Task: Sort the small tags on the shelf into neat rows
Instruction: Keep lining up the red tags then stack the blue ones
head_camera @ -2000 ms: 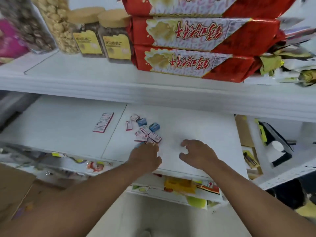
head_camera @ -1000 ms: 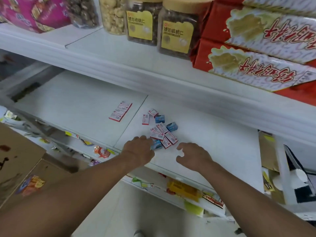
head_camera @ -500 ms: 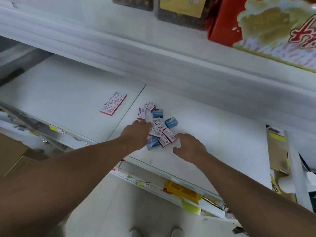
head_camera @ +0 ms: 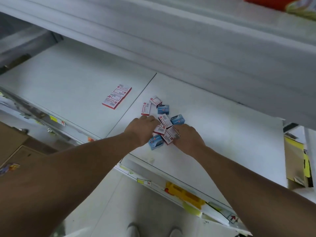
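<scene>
Left hand: knuckles up, fingers curled down against left edge of loose tags, grip unclear. Right hand: likewise on right edge, grip unclear. Tags heaped mid-shelf; neat row well left

Your hands flank the loose pile on the shelf.
Your left hand and right hand touch the jumbled small red-and-white and blue cardboard tags on the flat white shelf; a neat row of red-and-white tags lies left, apart.

shelf white | loose tags | neat tag row
</scene>
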A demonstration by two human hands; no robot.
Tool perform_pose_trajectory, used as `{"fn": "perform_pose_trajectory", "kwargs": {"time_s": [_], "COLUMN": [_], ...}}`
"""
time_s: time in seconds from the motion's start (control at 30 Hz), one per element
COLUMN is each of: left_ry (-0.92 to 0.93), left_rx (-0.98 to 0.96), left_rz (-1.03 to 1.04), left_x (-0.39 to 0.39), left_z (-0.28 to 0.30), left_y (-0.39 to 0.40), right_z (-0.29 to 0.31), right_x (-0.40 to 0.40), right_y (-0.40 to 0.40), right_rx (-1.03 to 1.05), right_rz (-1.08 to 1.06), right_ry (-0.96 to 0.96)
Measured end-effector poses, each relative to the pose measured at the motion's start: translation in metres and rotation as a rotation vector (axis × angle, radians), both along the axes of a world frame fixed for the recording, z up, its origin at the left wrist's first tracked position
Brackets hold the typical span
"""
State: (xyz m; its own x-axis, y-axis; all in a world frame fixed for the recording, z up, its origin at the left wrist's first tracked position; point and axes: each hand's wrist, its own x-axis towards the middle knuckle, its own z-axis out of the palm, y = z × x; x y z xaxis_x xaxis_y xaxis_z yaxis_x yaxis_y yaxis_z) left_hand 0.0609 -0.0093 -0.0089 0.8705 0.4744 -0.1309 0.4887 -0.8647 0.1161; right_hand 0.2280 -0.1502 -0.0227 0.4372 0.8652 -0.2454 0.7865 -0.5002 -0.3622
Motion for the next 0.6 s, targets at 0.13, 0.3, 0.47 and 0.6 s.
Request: {"fn": "perform_pose_trajectory", "kwargs": {"time_s": [0.13,0.3,0.47,0.6], "left_ry": [-0.005,-0.012,0.0,-0.006], "left_rx": [0.009,-0.014,-0.045,-0.048], "left_rz": [0.019,0.065,0.116,0.172], "left_x": [0.001,0.002,-0.006,-0.018], "left_z": [-0.001,-0.001,-0.001,0.004], "left_y": [-0.001,0.0,-0.001,0.001], "right_z": [-0.01,-0.015,-0.016,-0.013], "right_x": [0.005,0.011,0.006,-0.003], "right_y": [0.006,0.004,-0.001,-0.011], "right_rx": [0.02,-0.04,-0.023,-0.057], "right_rz": [0.035,0.123,0.001,-0.046], "right_ry": [0.002,-0.088,-0.078,-0.086]}}
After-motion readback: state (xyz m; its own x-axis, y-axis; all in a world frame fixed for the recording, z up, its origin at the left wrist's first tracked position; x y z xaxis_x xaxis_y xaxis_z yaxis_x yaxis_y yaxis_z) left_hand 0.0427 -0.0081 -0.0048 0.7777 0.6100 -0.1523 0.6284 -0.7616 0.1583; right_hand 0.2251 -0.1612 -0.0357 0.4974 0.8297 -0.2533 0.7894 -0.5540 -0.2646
